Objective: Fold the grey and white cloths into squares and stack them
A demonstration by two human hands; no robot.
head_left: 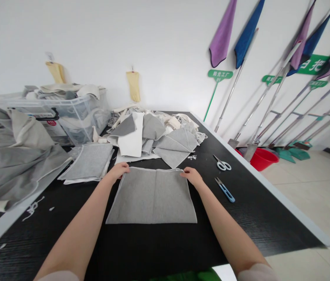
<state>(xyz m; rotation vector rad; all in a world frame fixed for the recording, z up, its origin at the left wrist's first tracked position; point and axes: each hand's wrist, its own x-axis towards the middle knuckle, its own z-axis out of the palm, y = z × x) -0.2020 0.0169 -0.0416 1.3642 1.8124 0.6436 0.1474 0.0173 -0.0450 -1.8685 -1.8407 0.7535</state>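
A grey cloth (pixel 153 197) with pale stitched edges lies flat on the black table in front of me, a crease running down its middle. My left hand (pixel 118 171) pinches its far left corner. At the far right corner, my right hand (pixel 192 175) grips the cloth between thumb and fingers. Beyond the cloth is a loose heap of grey and white cloths (pixel 153 132). Left of my left hand sits a flat stack of grey cloths (pixel 90 162). To the right of my right hand lie scissors (pixel 222 164) and blue thread snips (pixel 225 189).
A clear plastic bin (pixel 79 113) full of cloths stands at the back left. Grey fabric (pixel 15 156) is piled at the left. Thread scraps (pixel 33 208) lie on the table (pixel 159 249). Beyond the table's right edge are a red bucket (pixel 263 159) and long-handled tools against the wall.
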